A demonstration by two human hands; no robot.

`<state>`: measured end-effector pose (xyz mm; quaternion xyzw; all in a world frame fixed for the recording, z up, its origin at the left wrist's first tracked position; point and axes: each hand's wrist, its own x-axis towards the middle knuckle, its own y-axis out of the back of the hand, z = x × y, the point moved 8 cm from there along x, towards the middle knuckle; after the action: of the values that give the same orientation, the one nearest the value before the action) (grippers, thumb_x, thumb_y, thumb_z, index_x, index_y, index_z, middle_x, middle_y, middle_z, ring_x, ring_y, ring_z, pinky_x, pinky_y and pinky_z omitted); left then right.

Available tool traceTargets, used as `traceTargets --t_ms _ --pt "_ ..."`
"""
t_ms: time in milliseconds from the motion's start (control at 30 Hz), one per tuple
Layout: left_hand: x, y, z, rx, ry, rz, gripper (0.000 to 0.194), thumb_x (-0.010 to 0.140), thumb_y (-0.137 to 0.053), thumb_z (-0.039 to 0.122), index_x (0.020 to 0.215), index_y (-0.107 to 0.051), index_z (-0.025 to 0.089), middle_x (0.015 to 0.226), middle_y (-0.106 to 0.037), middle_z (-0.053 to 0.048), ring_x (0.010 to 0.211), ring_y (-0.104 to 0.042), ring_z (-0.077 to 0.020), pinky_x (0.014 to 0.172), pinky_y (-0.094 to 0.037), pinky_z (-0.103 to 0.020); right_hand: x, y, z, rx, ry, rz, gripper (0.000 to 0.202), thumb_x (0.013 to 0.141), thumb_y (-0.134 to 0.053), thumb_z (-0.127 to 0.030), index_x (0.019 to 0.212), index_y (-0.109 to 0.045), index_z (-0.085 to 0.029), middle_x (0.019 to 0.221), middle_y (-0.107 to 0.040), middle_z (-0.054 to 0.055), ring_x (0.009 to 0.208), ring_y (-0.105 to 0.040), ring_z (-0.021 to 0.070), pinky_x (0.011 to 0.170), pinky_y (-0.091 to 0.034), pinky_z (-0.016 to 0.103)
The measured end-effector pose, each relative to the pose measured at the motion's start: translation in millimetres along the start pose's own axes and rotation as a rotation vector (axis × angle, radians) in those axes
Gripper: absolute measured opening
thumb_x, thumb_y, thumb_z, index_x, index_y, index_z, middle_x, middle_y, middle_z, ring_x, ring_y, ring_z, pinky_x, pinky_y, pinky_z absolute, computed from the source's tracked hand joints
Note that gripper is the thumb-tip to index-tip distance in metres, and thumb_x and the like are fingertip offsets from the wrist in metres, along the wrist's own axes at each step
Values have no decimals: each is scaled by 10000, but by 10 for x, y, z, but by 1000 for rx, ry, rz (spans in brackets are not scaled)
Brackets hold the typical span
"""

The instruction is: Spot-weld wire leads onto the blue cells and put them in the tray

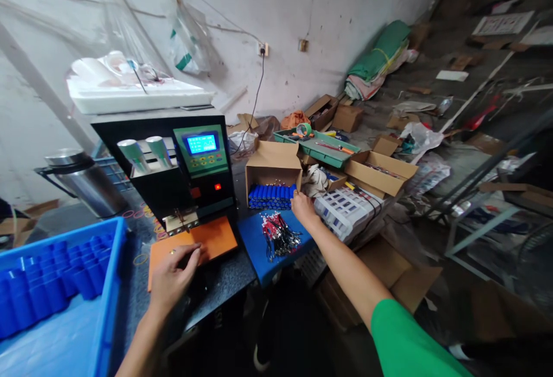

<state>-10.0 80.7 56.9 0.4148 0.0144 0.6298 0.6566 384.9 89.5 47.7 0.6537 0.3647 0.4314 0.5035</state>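
My left hand (175,276) rests over the orange board (218,237) in front of a black spot welder (203,184) with a lit blue display. Its fingers are loosely bent, thumb and forefinger a little apart, and nothing shows between them. My right hand (302,207) reaches to the right edge of an open cardboard box (273,155). Its fingers are pinched together; what they hold, if anything, is hidden. Blue-wrapped cylindrical batteries (270,195) lie stacked inside the box. Just in front, red and black wire leads (279,236) are heaped on a blue mat (254,233).
At the left stands a blue tray (114,273) with rows of blue cylinders (56,279). Behind it is a steel jug (84,181). To the right are a white plastic crate (345,210), a green tray (328,155) and another cardboard box (384,181).
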Motion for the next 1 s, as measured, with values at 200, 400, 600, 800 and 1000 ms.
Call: traceTargets --t_ms 200,400,600,800,1000 --pt "1 -6 -3 -2 -1 10 342 841 -590 509 904 -729 203 933 -762 -50 857 -712 -222 774 -537 -304 36 10 1 -14 62 -19 441 991 -410 -182 1391 -449 0 1178 -650 259 1042 -682 276 867 -514 314" --pt "-3 -29 13 -6 -1 -4 325 851 -581 476 903 -725 190 927 -758 -58 845 -711 -217 769 -541 -309 -17 62 35 -18 40 23 413 995 -439 -242 1362 -488 -60 1136 -675 236 1012 -693 282 855 -515 335" --pt "-8 -46 81 -42 -4 25 300 846 -590 451 894 -725 188 893 -756 -57 836 -706 -215 770 -543 -314 -138 158 149 62 45 92 502 975 -486 -245 1450 -425 -97 1081 -707 203 981 -696 290 865 -501 351" --pt "-22 -62 69 -18 3 30 289 847 -595 436 898 -731 186 888 -756 -51 813 -704 -208 741 -538 -304 -299 35 77 416 137 133 260 933 -526 -241 1084 -721 -158 1024 -744 115 952 -698 221 857 -494 266" --pt "-25 -47 56 -36 6 32 272 851 -596 419 904 -731 188 908 -757 -54 837 -706 -208 784 -540 -315 -143 -473 -61 680 -53 -121 234 879 -525 -201 815 -746 -164 665 -719 29 602 -677 157 624 -473 207"
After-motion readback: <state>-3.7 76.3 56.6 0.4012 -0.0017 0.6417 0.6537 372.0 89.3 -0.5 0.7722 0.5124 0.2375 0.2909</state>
